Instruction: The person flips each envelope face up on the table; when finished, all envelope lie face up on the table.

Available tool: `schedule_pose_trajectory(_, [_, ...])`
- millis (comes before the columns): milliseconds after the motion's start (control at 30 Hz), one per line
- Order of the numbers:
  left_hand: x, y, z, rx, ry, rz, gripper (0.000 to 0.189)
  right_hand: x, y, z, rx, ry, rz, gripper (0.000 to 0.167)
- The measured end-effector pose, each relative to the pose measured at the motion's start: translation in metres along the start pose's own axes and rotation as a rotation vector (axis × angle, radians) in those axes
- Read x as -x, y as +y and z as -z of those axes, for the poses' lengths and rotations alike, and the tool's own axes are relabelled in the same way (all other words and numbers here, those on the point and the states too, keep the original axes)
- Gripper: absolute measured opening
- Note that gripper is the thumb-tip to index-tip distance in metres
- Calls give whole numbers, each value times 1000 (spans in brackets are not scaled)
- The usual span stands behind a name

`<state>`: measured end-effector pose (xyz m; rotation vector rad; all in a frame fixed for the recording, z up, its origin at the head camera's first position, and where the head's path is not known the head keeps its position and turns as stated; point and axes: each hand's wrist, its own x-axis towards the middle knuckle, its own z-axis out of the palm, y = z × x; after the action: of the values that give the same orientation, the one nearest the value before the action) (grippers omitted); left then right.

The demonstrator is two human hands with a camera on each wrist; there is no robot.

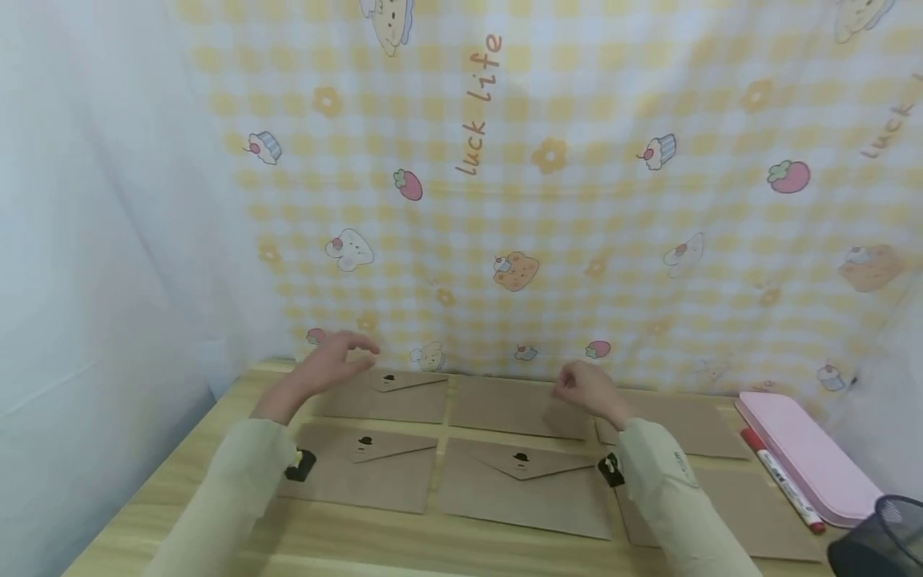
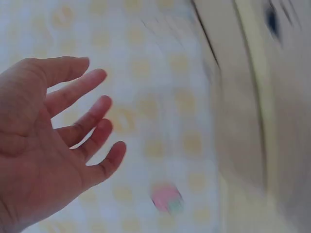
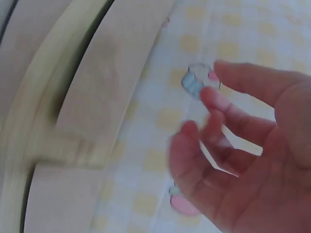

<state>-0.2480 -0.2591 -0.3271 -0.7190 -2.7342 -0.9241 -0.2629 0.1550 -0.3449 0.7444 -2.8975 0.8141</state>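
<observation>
Several brown paper envelopes lie in two rows on the wooden table. My left hand (image 1: 333, 362) is raised over the back left envelope (image 1: 411, 405), its fingers spread and loosely bent. Nothing lies in that palm in the left wrist view. Over the back middle envelope (image 1: 505, 407) hovers my right hand (image 1: 587, 389), fingers loosely curled, and the right wrist view shows it holding nothing. In the front row, the left envelope (image 1: 360, 485) and the middle envelope (image 1: 522, 505) show pointed flaps with a small black hat print. My right forearm partly covers the two right-hand envelopes.
At the right lie a pink case (image 1: 811, 457) and a red-and-white marker (image 1: 782, 479). A black mesh holder (image 1: 876, 541) stands at the near right corner. A yellow checked curtain (image 1: 548, 216) hangs along the table's back edge, with white cloth at the left.
</observation>
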Motion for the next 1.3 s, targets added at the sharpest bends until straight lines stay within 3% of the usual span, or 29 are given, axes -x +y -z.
schedule_pose_trajectory(133, [-10, 33, -22, 70, -103, -4, 24, 10, 10, 7, 1, -51, -5, 11])
schedule_pose_trajectory(267, [-17, 60, -50, 90, -248, 106, 31, 21, 13, 12, -76, -112, -94, 21])
schedule_pose_trajectory(400, [-24, 77, -80, 6, -401, 215, 54, 28, 14, 8, -136, -193, -172, 36])
schedule_pose_trajectory(500, [-32, 80, -99, -47, -449, 220, 70, 28, 11, -2, -129, -240, -185, 42])
schedule_pose_trajectory(667, [-45, 76, -115, -40, -499, 188, 73, 24, 5, -15, -99, -242, -175, 49])
schedule_pose_trajectory(833, [-49, 73, -117, -8, -517, 162, 67, 17, 4, -21, 8, -250, -159, 54])
schedule_pose_trajectory(967, [-48, 69, -120, -22, -507, 162, 64, 11, 5, -25, 8, -254, -173, 47])
schedule_pose_trajectory(1167, [-42, 78, -135, -58, -441, 326, 59, 16, 14, -29, -2, -243, -259, 54])
schedule_pose_trajectory(1200, [-42, 81, -136, -67, -430, 342, 59, 17, 15, -29, 4, -236, -269, 60])
schedule_pose_trajectory(1300, [-45, 86, -138, -95, -408, 326, 58, 18, 18, -25, -13, -240, -258, 53])
